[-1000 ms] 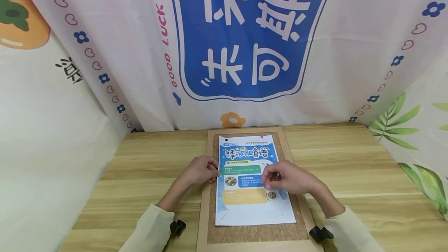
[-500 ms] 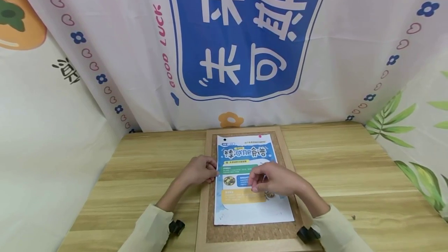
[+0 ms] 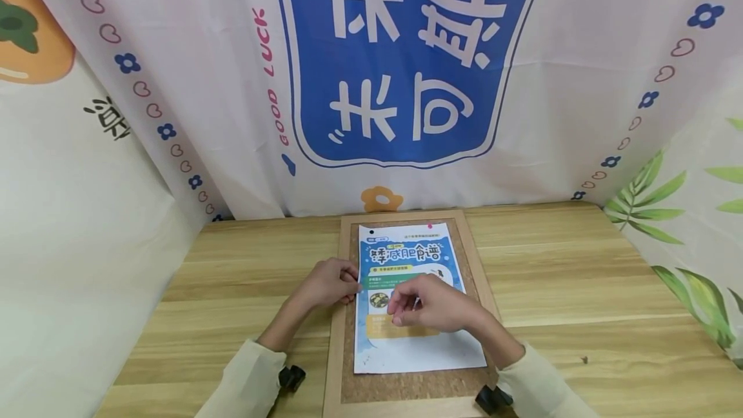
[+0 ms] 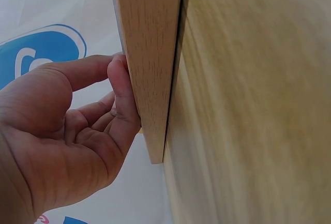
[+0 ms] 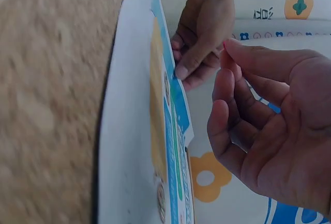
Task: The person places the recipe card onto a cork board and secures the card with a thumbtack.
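Bright, even light, soft faint shadows, head view bowed at edges, wrist views blurred close-up.

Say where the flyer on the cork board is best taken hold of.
Probably the flyer's bare bottom edge, approached from the near side: it lies flat, its top corners look pinned, the left hand holds its left edge, and the right hand hovers over the middle. Lift the near corner first.

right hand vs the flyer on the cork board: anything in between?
Nothing visible. The right hand hovers over the middle of the flyer with only air between them in the right wrist view. The left hand rests at the flyer's left edge, on the cork board frame, off to the side.
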Demonstrator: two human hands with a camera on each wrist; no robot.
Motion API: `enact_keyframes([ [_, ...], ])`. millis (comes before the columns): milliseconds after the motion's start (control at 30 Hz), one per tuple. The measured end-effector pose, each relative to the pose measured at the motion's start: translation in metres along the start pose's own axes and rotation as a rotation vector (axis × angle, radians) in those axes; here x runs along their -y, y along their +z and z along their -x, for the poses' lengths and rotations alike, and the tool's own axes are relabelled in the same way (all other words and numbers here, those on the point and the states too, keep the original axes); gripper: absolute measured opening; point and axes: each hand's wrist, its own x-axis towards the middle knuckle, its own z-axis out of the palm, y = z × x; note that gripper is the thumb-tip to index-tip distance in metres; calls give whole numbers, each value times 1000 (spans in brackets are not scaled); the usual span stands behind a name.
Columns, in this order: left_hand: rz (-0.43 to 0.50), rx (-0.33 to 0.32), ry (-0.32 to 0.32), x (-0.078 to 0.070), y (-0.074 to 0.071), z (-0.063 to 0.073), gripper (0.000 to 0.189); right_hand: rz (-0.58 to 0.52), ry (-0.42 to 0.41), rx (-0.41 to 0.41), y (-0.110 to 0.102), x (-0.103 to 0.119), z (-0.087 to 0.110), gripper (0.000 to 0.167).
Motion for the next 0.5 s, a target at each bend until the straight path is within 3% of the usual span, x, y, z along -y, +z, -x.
enact_keyframes([
  [500,-19,-4,2,-1,-1,0,10,-163,58,-2,24,4,-7,8],
])
